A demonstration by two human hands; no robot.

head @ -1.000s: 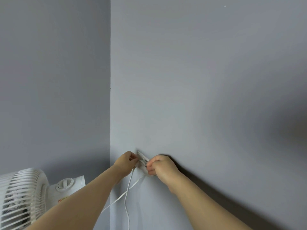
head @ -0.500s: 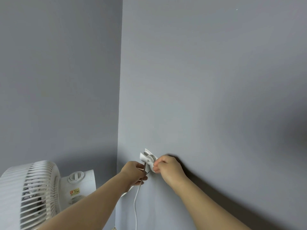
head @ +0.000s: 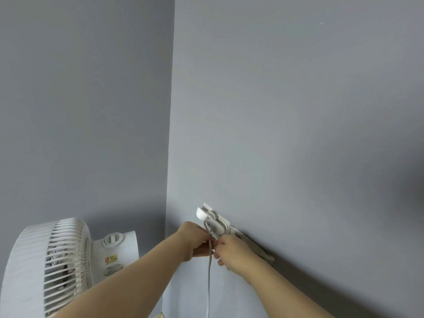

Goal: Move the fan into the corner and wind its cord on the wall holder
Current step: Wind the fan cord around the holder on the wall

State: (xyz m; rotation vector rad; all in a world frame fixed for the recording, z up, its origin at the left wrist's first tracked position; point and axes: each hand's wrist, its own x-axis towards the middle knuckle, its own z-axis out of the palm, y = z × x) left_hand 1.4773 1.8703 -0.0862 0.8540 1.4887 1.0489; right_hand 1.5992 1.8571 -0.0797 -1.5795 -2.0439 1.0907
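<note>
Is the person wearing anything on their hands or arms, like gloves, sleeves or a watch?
No. The left hand and right hand are bare, with no gloves or rings showing. The left forearm and right forearm are bare too: no sleeve, watch or bracelet comes into view.

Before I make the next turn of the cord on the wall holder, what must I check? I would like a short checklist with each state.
1. Fan stands by the corner: ok.
2. Wall holder is within reach: ok.
3. Cord has turns on the holder: ok.
4. Left hand grips the cord below the holder: ok.
5. Right hand pinches the cord: cannot tell.
6. Hanging cord is free of knots: cannot tell, it leaves the picture.
</note>
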